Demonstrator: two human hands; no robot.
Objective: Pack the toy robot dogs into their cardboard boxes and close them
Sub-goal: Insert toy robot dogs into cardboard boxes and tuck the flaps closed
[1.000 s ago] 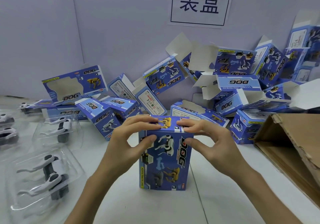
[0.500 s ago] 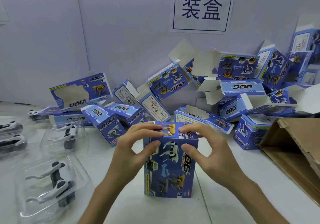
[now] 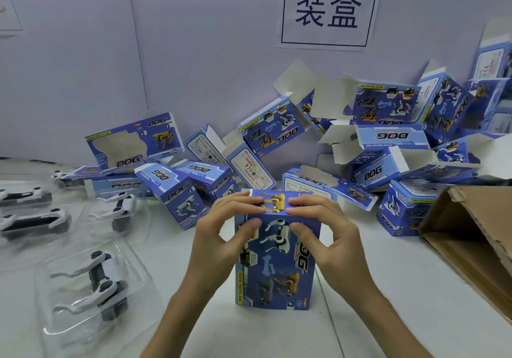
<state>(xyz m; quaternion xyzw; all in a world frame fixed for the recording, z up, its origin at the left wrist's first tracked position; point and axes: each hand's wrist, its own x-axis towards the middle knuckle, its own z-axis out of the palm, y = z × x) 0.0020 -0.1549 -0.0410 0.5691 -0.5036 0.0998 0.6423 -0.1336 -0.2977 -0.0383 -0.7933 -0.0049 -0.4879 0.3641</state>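
Step in hand (judgement): closing the top of one box. The flap looks folded down and both hands are pressing it home. The next move calls for checking that the tuck has seated along the front edge, then letting go with both hands together so the box does not tip. Many units remain, so the task as a whole looks far from done.

Scan, left to right:

- Far left: toy robot dogs (image 3: 91,283), white and grey, lie in clear blister trays (image 3: 55,327) on the white table (image 3: 388,288). They are unpacked. The nearest lies just left of the left forearm.
- Left hand (image 3: 216,241): fingers (image 3: 238,201) curl over the top and the thumb presses the front face just under the top edge. It is clamped on the box's upper left.
- Centre: DOG box (image 3: 277,269), blue, stands on end on the table between the two hands, printed front toward the camera. The top flap (image 3: 273,202) lies flat. The fingers hide its ends. The contents cannot be seen.
- Right hand (image 3: 332,244): a mirror grip, fingers on the flap and thumb on the front, clamped on the upper right.
- Behind: a heap of open boxes (image 3: 368,141), flaps up, lies against the wall.
- Right: a brown corrugated carton (image 3: 471,235), its open side toward the box, is near the right hand but apart from it.
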